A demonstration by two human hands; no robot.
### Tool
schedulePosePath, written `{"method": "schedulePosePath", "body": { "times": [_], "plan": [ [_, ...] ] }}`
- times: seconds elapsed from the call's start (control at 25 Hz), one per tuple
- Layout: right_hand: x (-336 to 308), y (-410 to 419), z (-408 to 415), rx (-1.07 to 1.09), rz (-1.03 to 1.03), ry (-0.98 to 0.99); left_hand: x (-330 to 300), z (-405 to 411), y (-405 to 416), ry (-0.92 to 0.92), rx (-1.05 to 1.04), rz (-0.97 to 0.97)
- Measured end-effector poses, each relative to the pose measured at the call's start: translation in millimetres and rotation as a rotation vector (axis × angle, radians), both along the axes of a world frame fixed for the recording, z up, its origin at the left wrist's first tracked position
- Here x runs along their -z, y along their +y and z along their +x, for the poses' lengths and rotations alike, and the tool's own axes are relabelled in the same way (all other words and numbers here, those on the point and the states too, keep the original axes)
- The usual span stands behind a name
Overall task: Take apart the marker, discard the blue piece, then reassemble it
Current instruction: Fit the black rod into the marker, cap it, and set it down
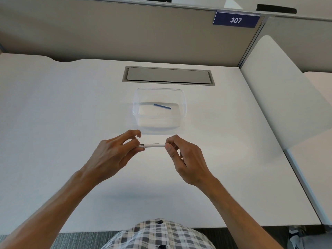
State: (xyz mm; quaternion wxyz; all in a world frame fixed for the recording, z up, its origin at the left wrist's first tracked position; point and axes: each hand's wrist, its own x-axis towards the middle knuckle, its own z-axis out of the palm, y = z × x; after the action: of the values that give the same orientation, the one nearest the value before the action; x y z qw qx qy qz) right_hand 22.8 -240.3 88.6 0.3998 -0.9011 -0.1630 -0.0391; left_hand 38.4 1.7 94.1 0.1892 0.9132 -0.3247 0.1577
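White desk [71,105], beige partition [107,33]

White desk [71,114] — clear tub [183,112]

Clear glossy plastic container [182,97], matt desk [71,123]

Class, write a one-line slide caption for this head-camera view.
Both hands, left hand and right hand, hold the white marker; blue piece lies in clear container.
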Motion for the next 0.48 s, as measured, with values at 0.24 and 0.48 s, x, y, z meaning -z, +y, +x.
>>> {"method": "schedulePosePath", "body": {
  "times": [0.24, 0.48],
  "plan": [
    [0.5, -1.9, 1.8, -0.040, -0.033, -0.115, 1.1, -2.7, -1.3, 0.026, 0.008, -0.041],
    [-3.4, 5.1, 1.8, -0.043, 0.168, 0.078, -4.4, -3.9, -4.6, -0.082, -0.006, -0.004]
  ]
}}
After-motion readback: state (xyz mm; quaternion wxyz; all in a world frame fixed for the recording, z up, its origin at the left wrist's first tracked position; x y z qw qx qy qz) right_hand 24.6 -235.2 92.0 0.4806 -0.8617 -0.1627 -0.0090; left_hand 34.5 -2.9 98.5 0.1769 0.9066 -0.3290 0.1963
